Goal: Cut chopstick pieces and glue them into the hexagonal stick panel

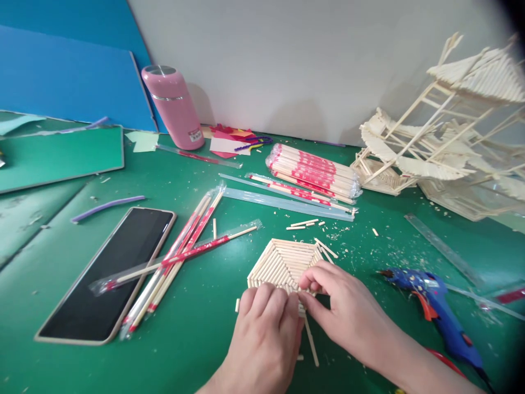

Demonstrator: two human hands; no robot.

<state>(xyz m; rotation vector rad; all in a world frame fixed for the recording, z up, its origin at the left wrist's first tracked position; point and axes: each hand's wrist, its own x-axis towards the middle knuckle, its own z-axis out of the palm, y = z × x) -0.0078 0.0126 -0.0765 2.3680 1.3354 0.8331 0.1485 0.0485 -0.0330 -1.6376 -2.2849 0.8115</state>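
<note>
A polygonal panel of glued wooden sticks [283, 257], laid in nested rings, sits low on the green table in front of me. My left hand [262, 328] is closed over its near left edge, fingers curled and knuckles up. From the right, my right hand [348, 306] reaches in with thumb and fingers bent together over the panel's near right part; whatever lies between its fingertips is hidden. One loose thin stick [311, 342] extends toward me from below the hands. Short cut sticks [327, 249] lie against the panel's far right edge.
A blue glue gun [437, 309] lies at right. Wrapped chopsticks [180, 257] partly overlap a phone [110, 273] at left. A chopstick bundle [314, 172], glue sticks [283, 203] and a pink bottle [174, 109] are farther back. A stick-built model [447, 131] stands back right.
</note>
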